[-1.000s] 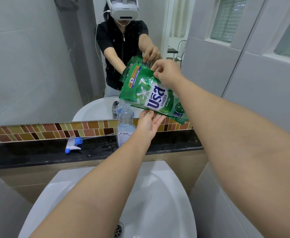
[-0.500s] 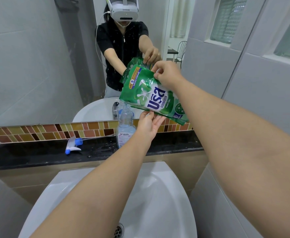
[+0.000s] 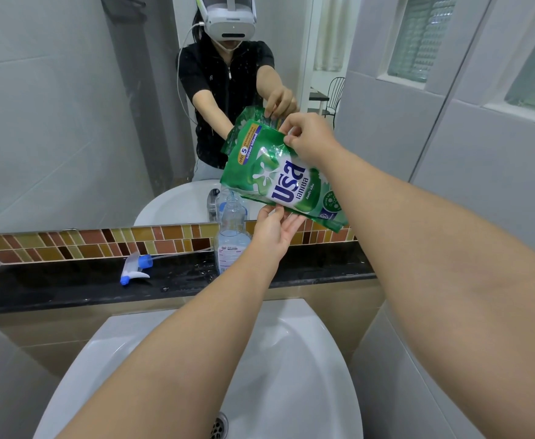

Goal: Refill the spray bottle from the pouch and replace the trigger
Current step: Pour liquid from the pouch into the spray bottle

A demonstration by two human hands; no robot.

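Note:
A green refill pouch [image 3: 279,182] with white and purple lettering is tilted, its lower left corner over the open neck of a clear spray bottle [image 3: 232,236]. The bottle stands upright on the black ledge [image 3: 69,283] and holds pale blue liquid. My right hand [image 3: 310,137] pinches the pouch's top edge. Under the pouch's lower edge, my left hand [image 3: 272,231] supports it with the fingers. The white and blue trigger head [image 3: 134,267] lies on its side on the ledge, left of the bottle, its thin tube pointing right.
A white washbasin [image 3: 291,359] with a drain [image 3: 218,427] sits below the ledge. A mirror [image 3: 69,106] above a strip of brown and yellow tiles [image 3: 101,242] reflects a person with a headset. Grey tiled wall stands close on the right. The ledge is wet around the bottle.
The pouch has tipped a little lower over the bottle neck. Both hands keep their hold, nearly in place.

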